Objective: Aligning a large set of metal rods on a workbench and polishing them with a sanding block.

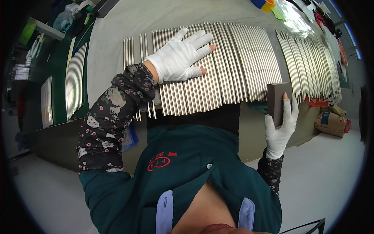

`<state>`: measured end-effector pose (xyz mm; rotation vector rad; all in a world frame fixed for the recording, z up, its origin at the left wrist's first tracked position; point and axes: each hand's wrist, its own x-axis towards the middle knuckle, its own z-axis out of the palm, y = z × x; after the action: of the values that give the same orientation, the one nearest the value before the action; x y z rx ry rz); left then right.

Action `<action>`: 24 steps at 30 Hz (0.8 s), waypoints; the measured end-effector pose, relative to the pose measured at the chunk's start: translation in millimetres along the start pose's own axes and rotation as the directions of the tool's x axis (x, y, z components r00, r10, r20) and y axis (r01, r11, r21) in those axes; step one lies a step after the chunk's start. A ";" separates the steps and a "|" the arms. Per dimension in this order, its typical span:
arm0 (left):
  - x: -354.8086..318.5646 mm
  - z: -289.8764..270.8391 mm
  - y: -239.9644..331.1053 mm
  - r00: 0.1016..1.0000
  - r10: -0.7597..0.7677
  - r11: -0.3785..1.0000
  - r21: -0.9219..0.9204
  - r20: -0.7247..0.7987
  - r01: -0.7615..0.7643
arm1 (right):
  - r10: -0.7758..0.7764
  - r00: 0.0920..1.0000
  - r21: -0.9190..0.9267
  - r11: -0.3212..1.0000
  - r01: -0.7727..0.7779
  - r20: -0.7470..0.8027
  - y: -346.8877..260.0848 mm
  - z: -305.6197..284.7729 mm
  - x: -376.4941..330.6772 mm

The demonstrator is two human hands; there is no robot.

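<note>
Silver rods [253,58] lie side by side under our left hand [177,58], on the grey table [136,17]. That hand is flat, with its palm down and its fingers spread apart. It rests on top of the rods and is not closed round any of them. Our right hand [282,130] is clamped on a dark grey block [276,101], with the thumb on one side and the fingers on the other. The block is well to the right of the left hand, by the corner of the rods that is nearest us. We cannot tell if it touches them.

To do this well, we think the left hand should press softly and evenly. Round rods may roll if we push on one side only, so a wide, flat hand looks like a good way to calm many at once. To the left of that hand, a few loose rods [128,54] have gaps between them. Our flowery sleeve [113,101] passes over their near ends, so we should lift that arm a little and not drag it.

With the right hand, we would hold the block straight. If it tips, it could knock rods out of line. Just beyond that hand is a second bunch [307,66], so we should mind our knuckles there.
</note>
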<state>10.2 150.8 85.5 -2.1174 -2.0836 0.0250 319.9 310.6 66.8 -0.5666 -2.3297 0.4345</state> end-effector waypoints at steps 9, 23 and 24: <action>-17.2 -17.9 -19.3 0.995 -0.007 1.000 0.014 -0.104 0.008 | -0.038 0.999 0.018 0.999 0.038 -0.006 2.5 -0.7 4.1; -93.6 -6.6 -26.1 0.985 -0.163 0.985 0.056 0.048 0.160 | -0.060 0.998 0.000 0.998 0.060 0.026 0.0 11.7 19.3; -79.2 -2.6 -19.6 0.989 -0.145 0.989 0.026 0.031 0.145 | -0.075 0.997 -0.010 0.997 0.075 0.035 2.7 10.9 20.5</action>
<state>-10.6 72.0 82.1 -1.9595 -2.2388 0.0654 299.4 321.6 69.1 -0.4789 -2.3788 0.3994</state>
